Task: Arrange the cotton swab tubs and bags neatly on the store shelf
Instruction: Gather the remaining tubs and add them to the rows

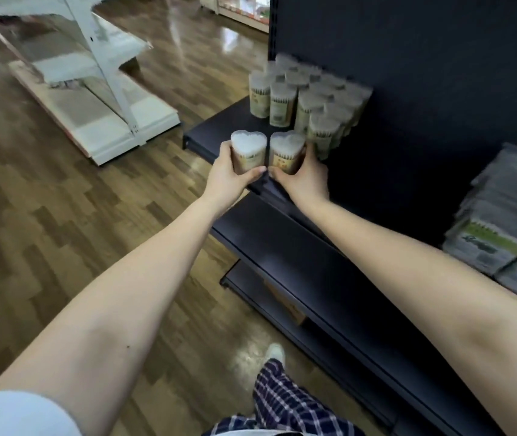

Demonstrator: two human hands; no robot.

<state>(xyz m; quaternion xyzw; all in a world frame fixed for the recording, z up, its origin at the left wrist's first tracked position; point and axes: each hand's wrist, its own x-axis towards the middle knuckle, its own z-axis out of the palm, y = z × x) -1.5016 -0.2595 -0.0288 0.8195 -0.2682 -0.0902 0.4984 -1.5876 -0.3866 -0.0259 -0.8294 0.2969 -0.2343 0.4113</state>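
Floor (62, 215): glossy wood-pattern planks, with a wide open aisle on the person's left. Dark shelf unit (424, 73) runs along the right and has a solid back panel. White shelving unit (100, 99) stands across the aisle, well apart. Upper shelf (216, 127) has a bare strip at its far front corner. Lower shelf (282, 256) juts out under the forearms, and a cardboard box (285, 303) sits on the level below. Stack of cotton swab bags (502, 234) lies at the right of the dark unit, blurred and well apart from the tubs. Cluster of heart-shaped cotton swab tubs (307, 96) stands upright on the upper shelf toward the back panel, packed touching. Two more sit at the shelf's front edge, just beside the cluster: left tub (248, 151) and right tub (287, 151), upright, side by side, nearly touching. Left hand (229, 177) grips the left tub, fingers wrapped round it and thumb across the front. Right hand (307, 177) grips the right tub the same way. Can't tell if the tub bases rest on the shelf.
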